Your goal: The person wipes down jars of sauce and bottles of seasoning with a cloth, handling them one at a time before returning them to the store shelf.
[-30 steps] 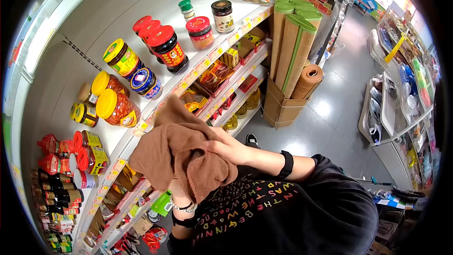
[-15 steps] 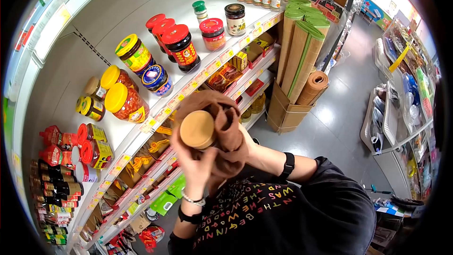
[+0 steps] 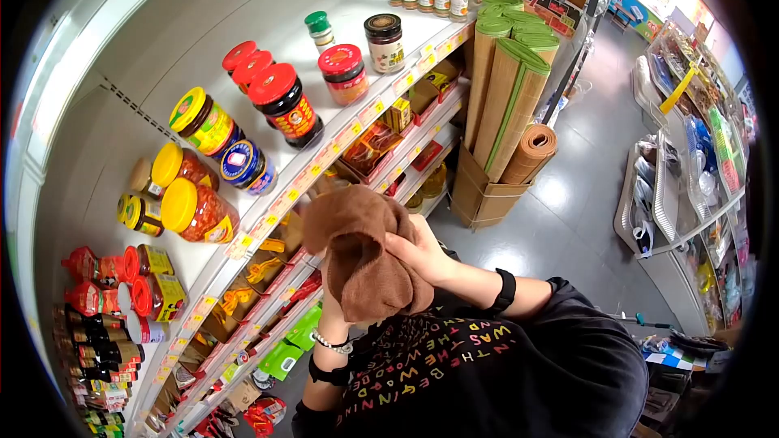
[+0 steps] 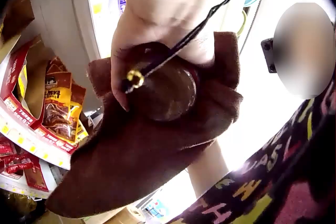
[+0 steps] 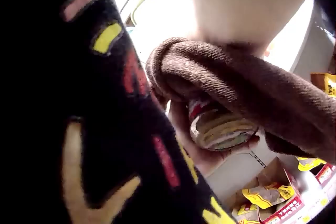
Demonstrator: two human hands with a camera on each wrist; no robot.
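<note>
Jar is off the shelf, in front of its edge, partly wrapped in the brown cloth; one rounded glass end shows from below. Left hand: fingers curled round the jar, a narrow hold near that end. Right hand: gathers the cloth in a pinch, thumb side uppermost; its fingertips are mostly hidden, so exact finger placement cannot be told. Step, as judged: wiping the jar. Method notes: keep the left grip firm and low on the glass, since smooth glass under fabric could slip; let the right hand press the cloth flat against the wall instead of bunching it, then turn the jar little by little so that every side meets the fabric. The loose flap hanging down is best gathered in, as it could snag or sweep the neighbouring yellow-lidded jar or blue-lidded jar. Work just clear of the shelf edge, over the body side, with both hands close together. Rim and seam probably need a fingertip through the cloth; light pressure over the label should avoid scuffing. Label condition: cannot tell, covered.
</note>
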